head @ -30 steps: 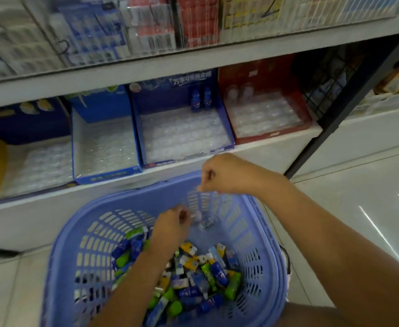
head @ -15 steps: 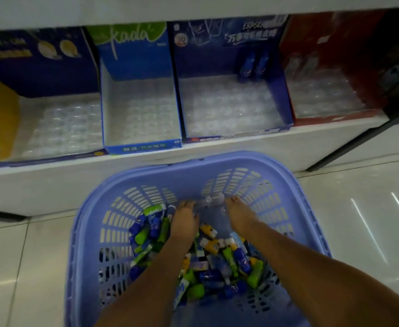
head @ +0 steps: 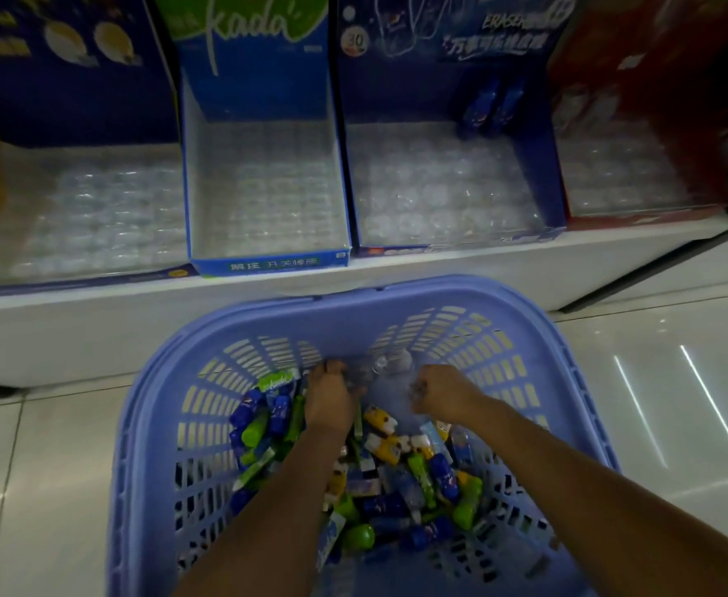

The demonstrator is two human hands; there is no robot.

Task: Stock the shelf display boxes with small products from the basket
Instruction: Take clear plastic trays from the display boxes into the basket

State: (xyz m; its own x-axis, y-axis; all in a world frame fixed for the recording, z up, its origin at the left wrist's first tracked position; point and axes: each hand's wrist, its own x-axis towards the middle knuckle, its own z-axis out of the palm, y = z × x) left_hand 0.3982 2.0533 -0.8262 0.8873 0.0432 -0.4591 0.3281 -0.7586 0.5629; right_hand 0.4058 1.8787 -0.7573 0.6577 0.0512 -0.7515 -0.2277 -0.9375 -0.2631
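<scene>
A lilac plastic basket [head: 353,297] stands on the floor below the shelf, holding a pile of small products [head: 401,471] in blue, green and yellow wrappers. Both my hands are inside it at the far end of the pile. My left hand [head: 329,400] and my right hand [head: 446,392] have curled fingers and grip a crumpled clear plastic piece [head: 385,366] between them. On the shelf stand four display boxes lined with clear trays: a dark blue one [head: 73,217], a blue Kada box [head: 267,262], a dark blue box [head: 439,191] and a red box [head: 611,187].
Two small blue products [head: 489,105] stand at the back of the dark blue box. The white shelf front [head: 95,333] runs just beyond the basket. A black upright post [head: 672,260] slants down at the right. Glossy floor tiles [head: 676,402] lie on both sides.
My right hand came down from above the basket's rim into the basket. Both hands now sit low at the pile's far end with the clear plastic, and the view has tilted down and closer.
</scene>
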